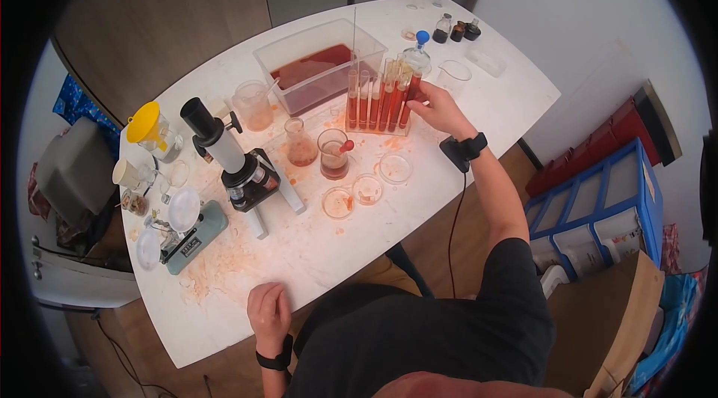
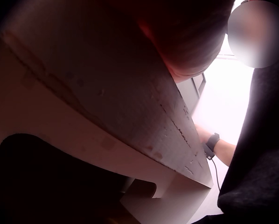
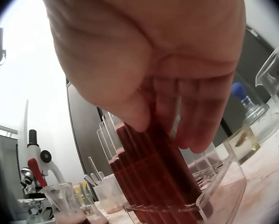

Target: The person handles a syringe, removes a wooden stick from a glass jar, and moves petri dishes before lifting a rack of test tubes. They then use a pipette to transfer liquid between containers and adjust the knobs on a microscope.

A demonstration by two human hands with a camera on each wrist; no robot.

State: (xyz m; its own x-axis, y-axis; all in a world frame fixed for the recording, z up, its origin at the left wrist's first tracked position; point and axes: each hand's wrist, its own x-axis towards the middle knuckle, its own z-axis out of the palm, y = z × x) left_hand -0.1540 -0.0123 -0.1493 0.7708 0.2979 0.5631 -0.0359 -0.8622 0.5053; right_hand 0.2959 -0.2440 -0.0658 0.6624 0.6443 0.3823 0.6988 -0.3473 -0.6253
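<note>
A clear rack (image 1: 378,131) holds several test tubes (image 3: 144,168) of red liquid, which lean in it. At the rack's right end my right hand (image 1: 443,110) pinches the upper part of one test tube between thumb and fingers; in the right wrist view that right hand (image 3: 158,70) hides the tube's top. My left hand (image 1: 269,314) rests at the table's front edge, fingers loosely curled, holding nothing. Nearest to the rack stands a beaker (image 1: 333,162) of dark red liquid with a red-bulbed dropper (image 1: 346,146) in it.
Behind the rack is a clear plastic tub (image 1: 299,102) with red liquid. A flask (image 1: 301,149), petri dishes (image 1: 395,168), a microscope (image 1: 239,166) and a balance scale (image 1: 196,239) stand leftward. A blue-topped glass bottle (image 1: 419,57) and an empty beaker (image 1: 453,75) are behind my right hand.
</note>
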